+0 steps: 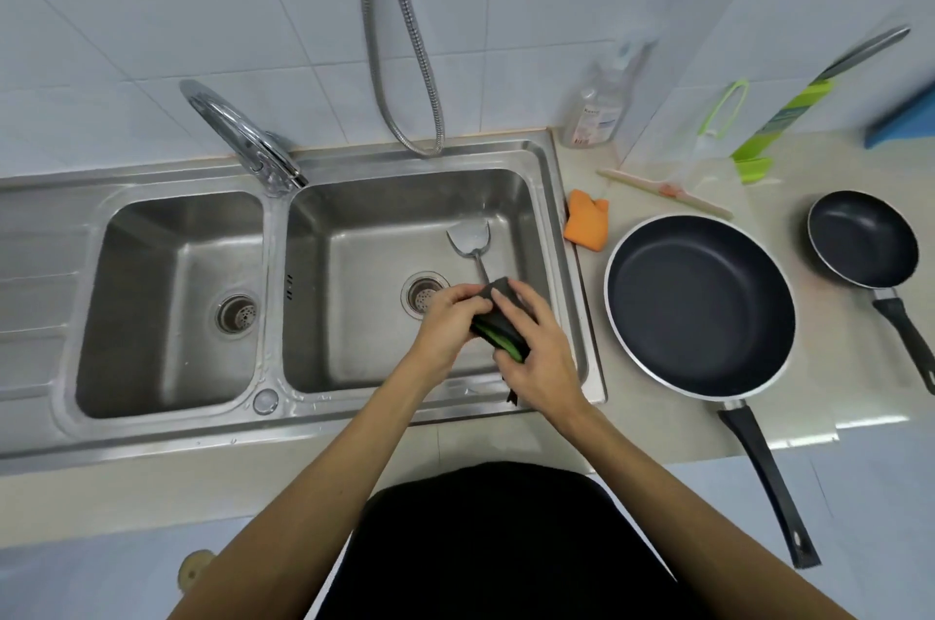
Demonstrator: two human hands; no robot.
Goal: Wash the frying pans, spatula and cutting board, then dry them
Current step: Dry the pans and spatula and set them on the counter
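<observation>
The spatula's wash is the step in hand, I judge. In the sink (pixel 551 194), the right basin is holding the work. At 3 o'clock on the bench, the large frying pan (pixel 698 310) and small frying pan (pixel 862 245) are waiting, showing no suds. The steel spatula (pixel 468 239) is pointing its pale, shiny blade to 12 o'clock. The left hand (pixel 448 323) and right hand (pixel 539 359) are each closing their grip round a dark scouring pad (pixel 498 316) folded over the handle. Next, the pad probably needs sliding up to the blade.

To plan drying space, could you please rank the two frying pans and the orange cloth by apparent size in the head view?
Large frying pan
small frying pan
orange cloth, crumpled, so its spread size is unsure
</observation>
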